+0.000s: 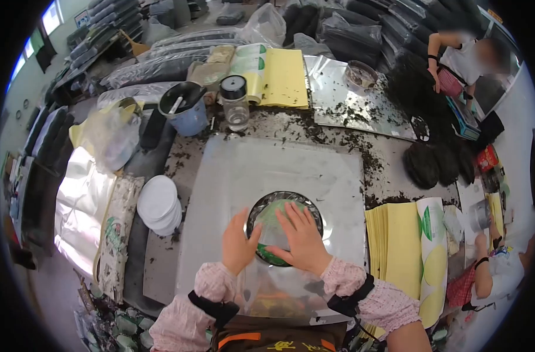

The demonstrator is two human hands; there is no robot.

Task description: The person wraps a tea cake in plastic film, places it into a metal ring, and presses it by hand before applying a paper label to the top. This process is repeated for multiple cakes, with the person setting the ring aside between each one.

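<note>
A round dark disc [278,202] with a green and pale centre lies on a clear sheet over a metal plate [220,176] in the middle of the table. On the disc's right side rests my right hand [302,237], palm down with the fingers spread. My left hand [238,242] is at the disc's left edge, fingers apart and nothing held. Both wrists carry black bands over pink sleeves.
White round discs [159,205] are stacked at left. Yellow sheets [393,240] lie at right. Behind stand a blue cup [188,120], a lidded jar [236,108] and a metal tray [361,108] with dark crumbs. Two other people [467,58] [496,276] work at right.
</note>
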